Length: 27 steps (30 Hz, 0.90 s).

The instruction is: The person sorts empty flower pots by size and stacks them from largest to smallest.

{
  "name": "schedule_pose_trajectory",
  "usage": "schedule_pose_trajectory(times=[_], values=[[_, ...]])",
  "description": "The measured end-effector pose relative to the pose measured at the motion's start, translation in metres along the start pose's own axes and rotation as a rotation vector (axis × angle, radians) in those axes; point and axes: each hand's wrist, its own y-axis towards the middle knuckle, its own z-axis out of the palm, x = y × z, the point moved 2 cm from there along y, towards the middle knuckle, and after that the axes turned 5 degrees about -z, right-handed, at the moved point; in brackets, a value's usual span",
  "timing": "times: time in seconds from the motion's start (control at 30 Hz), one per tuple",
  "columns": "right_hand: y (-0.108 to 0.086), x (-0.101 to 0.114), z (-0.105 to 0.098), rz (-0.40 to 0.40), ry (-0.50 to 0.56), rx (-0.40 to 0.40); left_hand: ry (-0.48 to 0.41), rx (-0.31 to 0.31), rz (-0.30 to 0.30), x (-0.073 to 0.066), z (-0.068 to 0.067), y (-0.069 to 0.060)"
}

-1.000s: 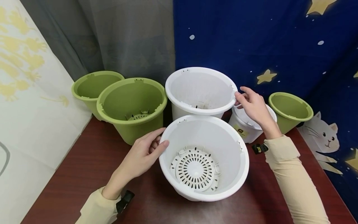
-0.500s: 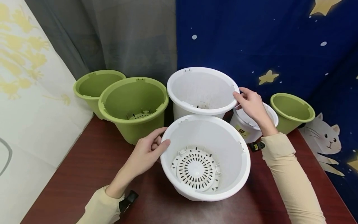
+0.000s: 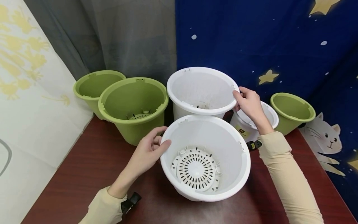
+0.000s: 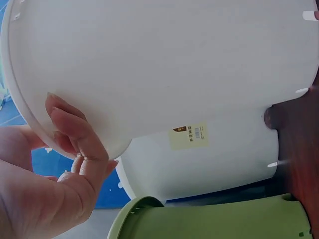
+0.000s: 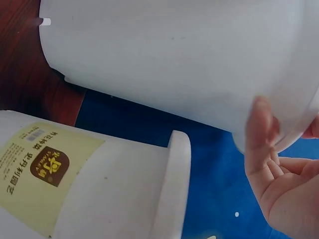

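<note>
Two large white flower pots stand one behind the other on the table. My left hand (image 3: 146, 149) pinches the left rim of the front white pot (image 3: 232, 155), thumb over the edge and fingers under it. Slots pierce that pot's round bottom. The right rim of the rear white pot (image 3: 201, 87) is between the thumb and fingers of my right hand (image 3: 250, 104). In the left wrist view, fingers bend against the outer wall of the front pot (image 4: 174, 59). The right wrist view has fingers touching the rear pot's outside (image 5: 164, 59).
A smaller white pot (image 5: 124, 179) with a yellow label stands below my right hand. Two green pots (image 3: 134, 130) are at the left, and a small green pot (image 3: 292, 107) is at the far right. Curtains (image 3: 223, 37) hang behind the dark red table (image 3: 92, 161).
Both hands keep hold of the rims and the pots stay put. My right forearm has shifted slightly to the left; the head view has moved a little.
</note>
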Motion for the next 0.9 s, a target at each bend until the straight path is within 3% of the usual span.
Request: schedule_pose_trajectory(times=[0.23, 0.9], values=[[0.0017, -0.0003, 0.0029, -0.003, -0.032, -0.047, -0.102, 0.051, -0.043, 0.0012, -0.0005, 0.0009], [0.0018, -0.0020, 0.0056, -0.020, -0.055, -0.046, -0.296, 0.144, -0.054, 0.0024, -0.0013, -0.0017]])
